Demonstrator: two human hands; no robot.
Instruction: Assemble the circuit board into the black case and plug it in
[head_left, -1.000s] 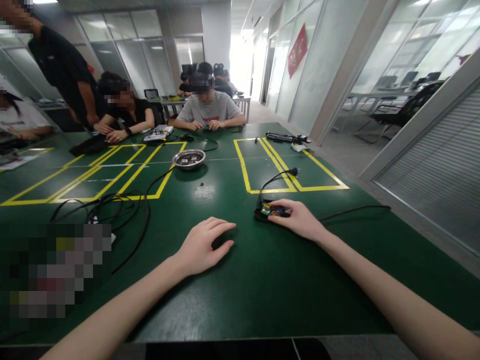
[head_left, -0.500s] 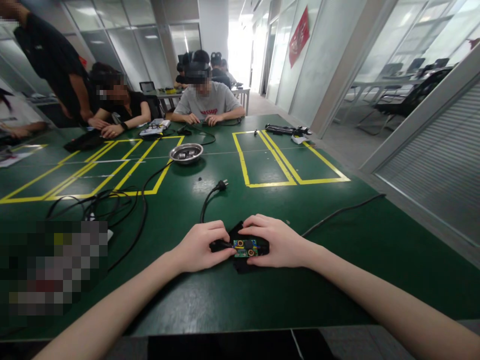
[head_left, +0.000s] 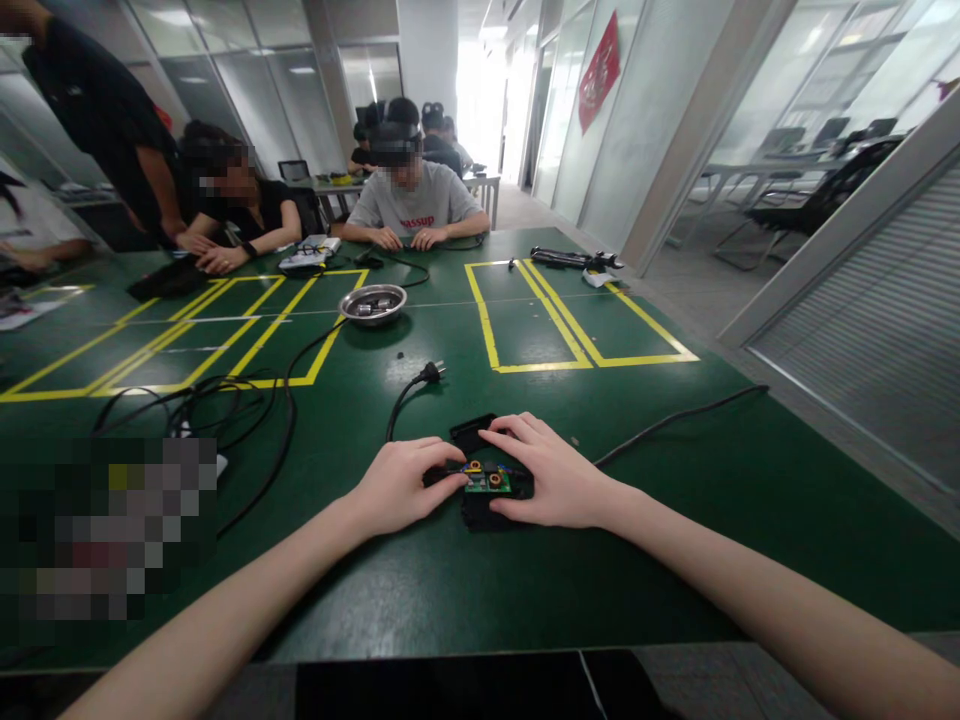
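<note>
A small green circuit board (head_left: pixel 487 480) with copper-coloured ring coils lies between my hands, slightly tilted. My left hand (head_left: pixel 401 485) pinches the black cable end (head_left: pixel 442 476) at the board's left side, thumb and fingertips closed. My right hand (head_left: pixel 551 475) curves around the board's right end, thumb near the front edge and fingers at the back, gripping it by the sides. One black plastic case half (head_left: pixel 474 430) lies behind the board, and a black case piece (head_left: pixel 487 518) shows beneath it. A black power plug (head_left: pixel 431 373) on a cord lies beyond my left hand.
A metal bowl (head_left: pixel 373 305) with small metal parts stands further back. Coiled black cables (head_left: pixel 202 405) lie at left, and a grey cable (head_left: pixel 682 425) runs off to the right. Yellow tape rectangles (head_left: pixel 487 330) mark the green table (head_left: pixel 360 610). Co-workers sit opposite, beside a black tripod-like object (head_left: pixel 566 259).
Both hands have shifted the board a little away from me and tilted it. More of the case half behind it shows. The power plug has slid slightly to the left.
</note>
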